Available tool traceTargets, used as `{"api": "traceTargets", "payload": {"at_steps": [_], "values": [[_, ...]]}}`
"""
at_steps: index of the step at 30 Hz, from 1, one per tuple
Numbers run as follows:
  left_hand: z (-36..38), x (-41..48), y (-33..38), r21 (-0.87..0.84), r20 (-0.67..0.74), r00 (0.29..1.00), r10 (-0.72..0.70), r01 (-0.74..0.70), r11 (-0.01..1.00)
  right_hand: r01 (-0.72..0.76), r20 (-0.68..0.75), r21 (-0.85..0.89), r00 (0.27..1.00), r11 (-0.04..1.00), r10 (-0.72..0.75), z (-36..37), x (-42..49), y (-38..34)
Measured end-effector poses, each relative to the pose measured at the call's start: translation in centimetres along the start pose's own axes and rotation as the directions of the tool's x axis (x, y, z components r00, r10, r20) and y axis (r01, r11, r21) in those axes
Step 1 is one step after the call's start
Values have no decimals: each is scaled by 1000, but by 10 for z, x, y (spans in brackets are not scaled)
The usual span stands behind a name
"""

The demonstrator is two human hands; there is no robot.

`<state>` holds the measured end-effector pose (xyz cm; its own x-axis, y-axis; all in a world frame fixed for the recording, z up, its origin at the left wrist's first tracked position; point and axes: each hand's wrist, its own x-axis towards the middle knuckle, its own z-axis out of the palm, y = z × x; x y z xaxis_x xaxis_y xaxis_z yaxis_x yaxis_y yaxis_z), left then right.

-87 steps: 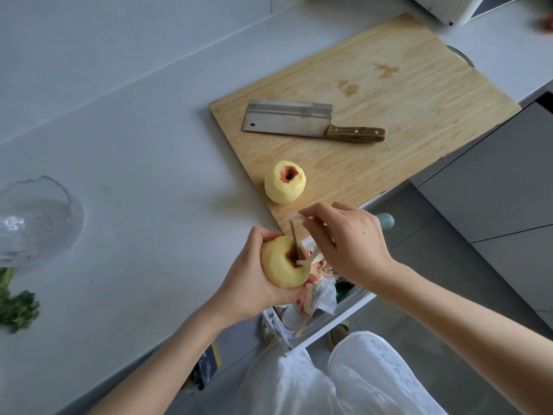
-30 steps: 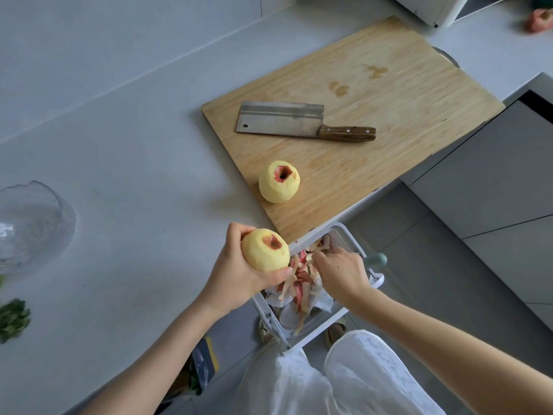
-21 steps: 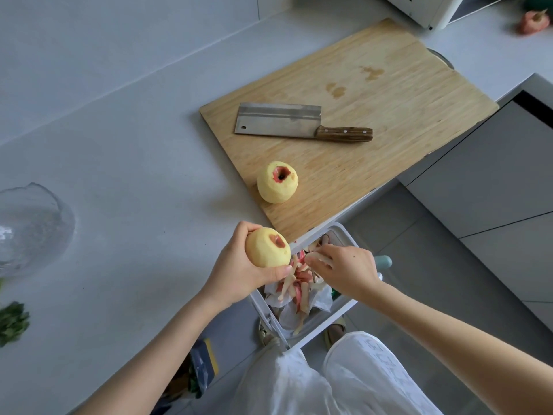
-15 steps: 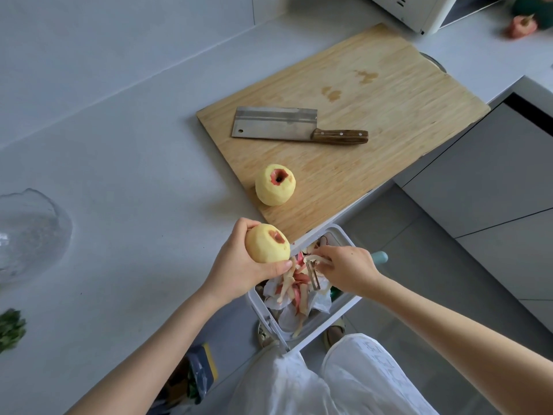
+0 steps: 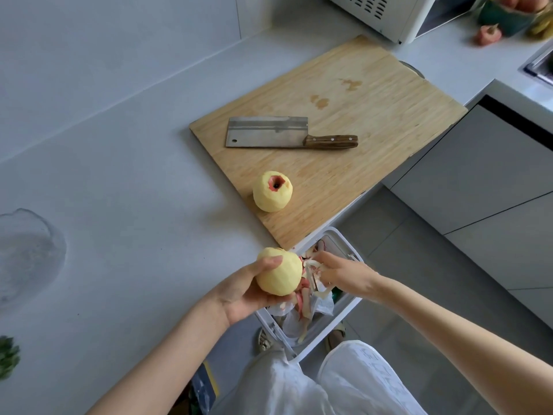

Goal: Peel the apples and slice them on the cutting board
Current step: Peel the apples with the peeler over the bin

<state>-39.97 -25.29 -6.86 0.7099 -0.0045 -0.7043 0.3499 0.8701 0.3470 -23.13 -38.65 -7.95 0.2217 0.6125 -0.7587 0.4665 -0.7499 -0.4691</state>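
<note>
Peel point(image 5: 302, 298) lies in the bin point(image 5: 347, 244) at lower centre; above it the right hand point(image 5: 344, 277) grips a peeler point(image 5: 314, 281), the left hand point(image 5: 239, 292) curls round a peeled apple point(image 5: 279, 272).

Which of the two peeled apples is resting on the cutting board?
The apple with the red hollow on top, near the front edge of the cutting board, below the cleaver. The other apple is gripped in the left hand, off the board.
</note>
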Motion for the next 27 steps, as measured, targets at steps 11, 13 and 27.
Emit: {"api": "traceTargets", "payload": {"at_steps": [11,13,27], "values": [[7,-3,-9,-185,163,987,9,21,982,198,-373,-186,892,962,-256,20,-13,-23],[4,-2,-9,-247,169,986,7,35,968,249,-394,-193,866,949,-308,24,-14,-24],[-9,-14,4,-363,383,919,-94,243,899,416,-432,462,877,783,-211,21,-31,-38]]}}
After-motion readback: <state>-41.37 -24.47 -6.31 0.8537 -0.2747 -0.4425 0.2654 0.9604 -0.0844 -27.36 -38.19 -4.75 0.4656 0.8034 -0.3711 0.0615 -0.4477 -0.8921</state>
